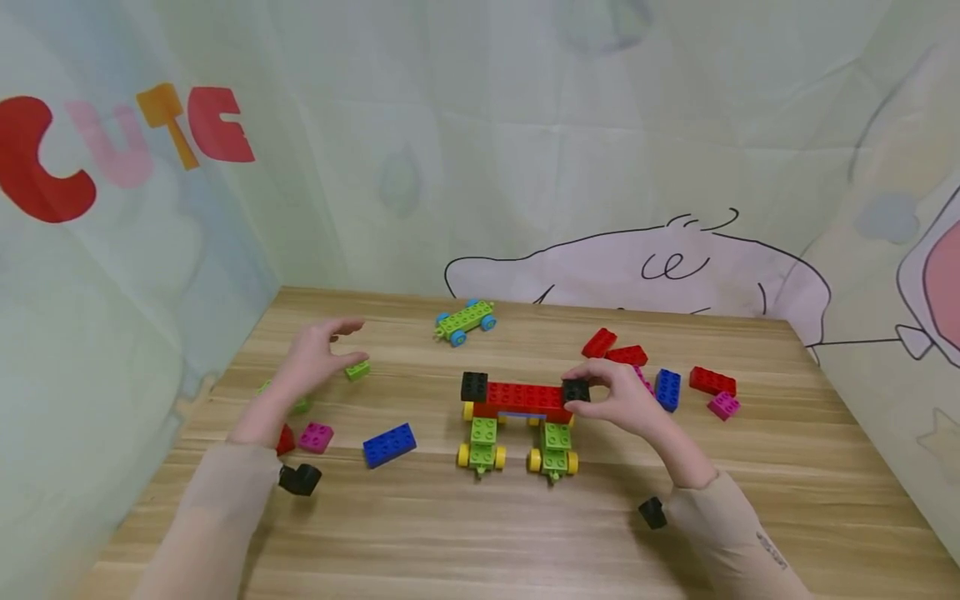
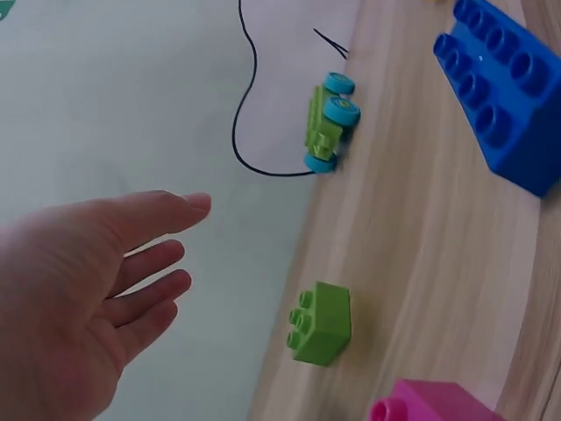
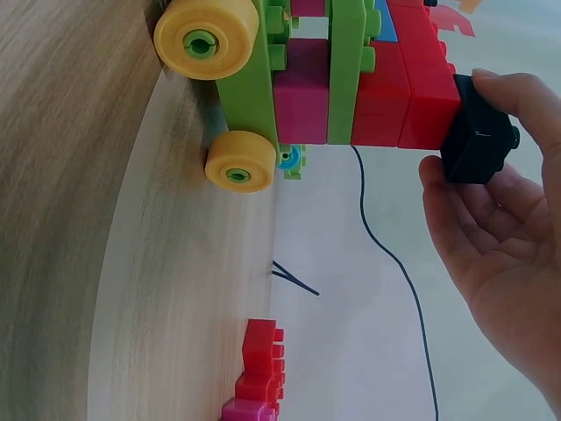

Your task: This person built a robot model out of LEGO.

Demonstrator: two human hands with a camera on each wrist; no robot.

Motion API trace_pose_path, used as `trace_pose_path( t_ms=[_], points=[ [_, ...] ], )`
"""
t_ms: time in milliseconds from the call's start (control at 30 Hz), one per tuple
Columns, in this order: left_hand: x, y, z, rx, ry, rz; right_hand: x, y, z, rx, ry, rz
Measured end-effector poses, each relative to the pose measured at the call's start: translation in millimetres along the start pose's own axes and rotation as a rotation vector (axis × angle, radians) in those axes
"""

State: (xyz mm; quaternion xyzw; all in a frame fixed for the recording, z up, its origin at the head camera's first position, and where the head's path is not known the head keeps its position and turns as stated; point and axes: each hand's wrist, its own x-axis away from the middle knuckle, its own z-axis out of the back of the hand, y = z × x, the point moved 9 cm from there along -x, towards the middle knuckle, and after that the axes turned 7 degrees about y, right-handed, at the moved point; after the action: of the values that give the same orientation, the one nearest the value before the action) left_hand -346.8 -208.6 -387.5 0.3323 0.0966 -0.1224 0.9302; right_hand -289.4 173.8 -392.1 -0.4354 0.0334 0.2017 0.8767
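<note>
My right hand (image 1: 618,393) pinches a black brick (image 3: 478,132) between thumb and fingers, at the right end of a built vehicle's top. Red bricks (image 1: 525,398) form that top, and another black brick (image 1: 474,387) sits at its left end. Beneath are lime wheeled bases (image 1: 483,442) with yellow wheels; the right wrist view shows a magenta brick (image 3: 301,92) stacked between lime layers. On the left, my left hand (image 1: 315,354) is held above the table with thumb and fingers apart, holding nothing. A small lime brick (image 2: 321,324) lies just beyond its thumb.
A lime wheeled base (image 1: 467,320) with blue wheels stands at the back. Blue (image 1: 389,445) and magenta bricks (image 1: 317,437) lie left of the vehicle. Several red (image 1: 712,381), blue (image 1: 667,389) and magenta bricks lie at the right. A printed curtain (image 1: 420,150) hangs behind the table.
</note>
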Motion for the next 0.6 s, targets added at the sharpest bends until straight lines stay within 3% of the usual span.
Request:
trace_pose_path(
  t_ms=[300,600],
  points=[
    [-6.9,-27.2,-21.2,-0.040,-0.127,0.073,-0.2,1.4,-1.1,0.000,-0.004,-0.004],
    [-7.9,-41.3,-35.4,-0.067,-0.215,0.111,-0.8,2.2,-0.5,0.017,0.004,-0.007]
  ],
)
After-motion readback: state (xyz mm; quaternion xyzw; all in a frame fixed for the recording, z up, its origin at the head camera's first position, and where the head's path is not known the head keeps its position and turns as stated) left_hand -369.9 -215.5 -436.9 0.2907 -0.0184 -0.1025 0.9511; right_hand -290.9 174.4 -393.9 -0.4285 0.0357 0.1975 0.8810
